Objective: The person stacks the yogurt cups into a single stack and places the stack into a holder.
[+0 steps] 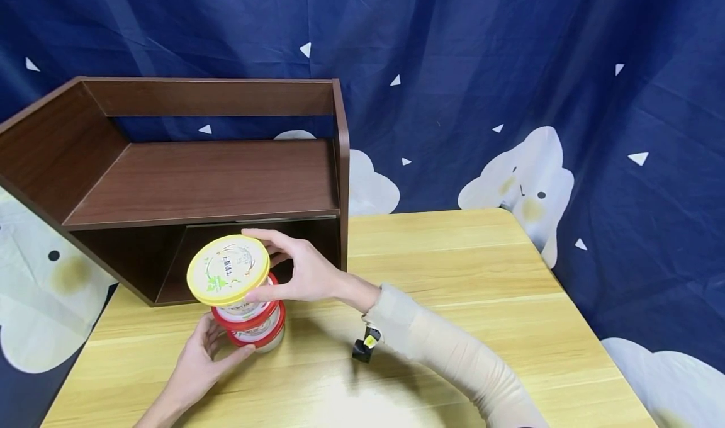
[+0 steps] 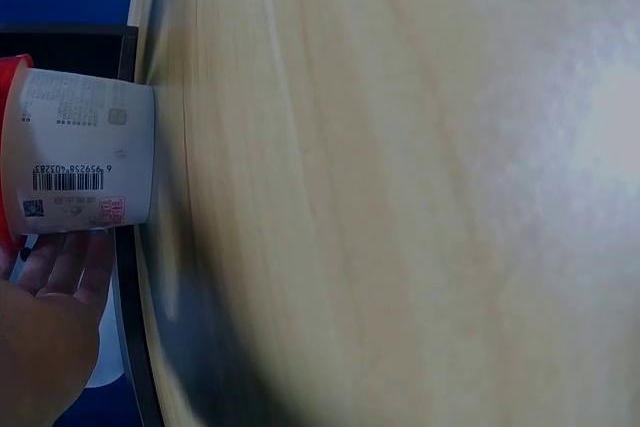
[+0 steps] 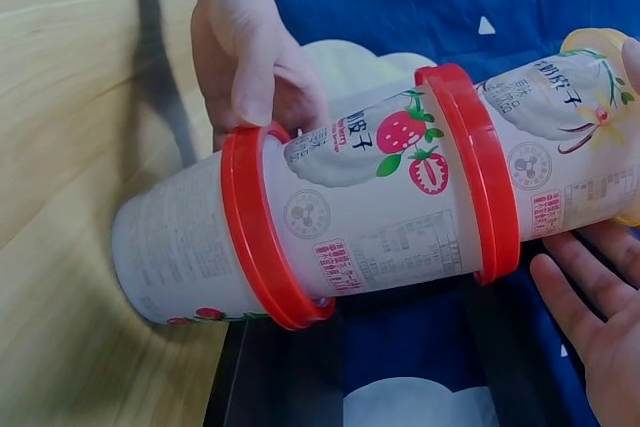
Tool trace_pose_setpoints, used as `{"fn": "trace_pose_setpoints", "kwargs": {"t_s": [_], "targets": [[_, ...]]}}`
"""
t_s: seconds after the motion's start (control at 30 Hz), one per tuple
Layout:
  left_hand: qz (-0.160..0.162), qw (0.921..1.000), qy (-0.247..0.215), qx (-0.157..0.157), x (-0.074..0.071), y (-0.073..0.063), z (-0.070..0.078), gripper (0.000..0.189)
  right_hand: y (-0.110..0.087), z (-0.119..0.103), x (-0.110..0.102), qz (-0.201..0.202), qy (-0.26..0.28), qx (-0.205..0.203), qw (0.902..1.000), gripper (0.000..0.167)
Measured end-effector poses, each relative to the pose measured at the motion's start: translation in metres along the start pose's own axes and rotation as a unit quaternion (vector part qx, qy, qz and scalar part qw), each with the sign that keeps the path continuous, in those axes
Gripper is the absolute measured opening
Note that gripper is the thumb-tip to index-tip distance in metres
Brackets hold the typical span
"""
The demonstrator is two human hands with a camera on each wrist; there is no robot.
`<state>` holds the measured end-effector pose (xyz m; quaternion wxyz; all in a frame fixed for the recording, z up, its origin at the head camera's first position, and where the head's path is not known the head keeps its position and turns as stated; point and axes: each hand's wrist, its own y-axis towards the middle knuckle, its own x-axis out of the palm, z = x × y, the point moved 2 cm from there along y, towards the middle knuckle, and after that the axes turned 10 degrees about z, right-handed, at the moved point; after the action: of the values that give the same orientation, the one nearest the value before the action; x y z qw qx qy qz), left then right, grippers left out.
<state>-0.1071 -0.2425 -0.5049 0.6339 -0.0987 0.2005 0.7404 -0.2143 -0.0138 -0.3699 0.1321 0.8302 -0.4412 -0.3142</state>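
Three white paper tubs stand stacked in front of the shelf. The top tub (image 1: pixel 228 269) has a yellow lid; my right hand (image 1: pixel 308 272) holds it, thumb at the near side and fingers round the back. Below it is the middle tub (image 3: pixel 375 212), red-lidded with strawberries printed on its side, tilted along with the stack in the right wrist view. My left hand (image 1: pixel 195 366) grips the red-lidded bottom tub (image 2: pixel 85 152) near its lid, thumb in front, fingers behind. The bottom tub's base is right at the tabletop.
A dark brown two-level wooden shelf (image 1: pixel 226 179) stands just behind the tubs, its lower compartment facing them. The light wooden table (image 1: pixel 453 277) extends to the right. A blue curtain (image 1: pixel 442 50) with white clouds and triangles hangs behind. A small black device (image 1: pixel 362 349) hangs at my right wrist.
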Motion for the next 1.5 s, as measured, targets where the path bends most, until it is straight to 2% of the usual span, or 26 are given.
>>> {"fn": "trace_pose_setpoints", "kwargs": {"t_s": [0.17,0.33,0.53,0.8,0.93,1.3,1.5], "targets": [[0.004,1.0,-0.005,0.007,0.001,-0.001,0.001,0.074,-0.002,0.001,-0.002,0.012,0.015,0.0,0.9998,0.098],[0.005,0.9996,-0.019,0.018,0.002,-0.002,0.0,0.073,-0.01,0.003,-0.01,0.037,0.015,-0.004,0.9992,0.094],[0.007,0.9995,-0.024,0.019,0.004,-0.001,-0.001,0.076,-0.028,0.002,-0.021,0.057,0.013,-0.009,0.9983,0.082],[0.006,0.9994,-0.031,0.011,0.006,-0.001,-0.002,0.08,-0.052,-0.002,-0.039,0.083,0.029,-0.017,0.996,0.076],[0.009,0.9993,-0.035,0.013,0.007,0.0,-0.002,0.078,-0.063,-0.002,-0.049,0.112,0.033,-0.02,0.9929,0.072],[0.013,0.9991,-0.039,0.01,0.006,0.001,-0.001,0.08,-0.083,0.011,-0.07,0.246,0.007,-0.052,0.9677,0.054],[0.007,0.9997,-0.021,-0.01,0.005,0.0,0.001,0.081,-0.091,0.02,-0.075,0.325,-0.042,-0.073,0.9419,0.042]]}}
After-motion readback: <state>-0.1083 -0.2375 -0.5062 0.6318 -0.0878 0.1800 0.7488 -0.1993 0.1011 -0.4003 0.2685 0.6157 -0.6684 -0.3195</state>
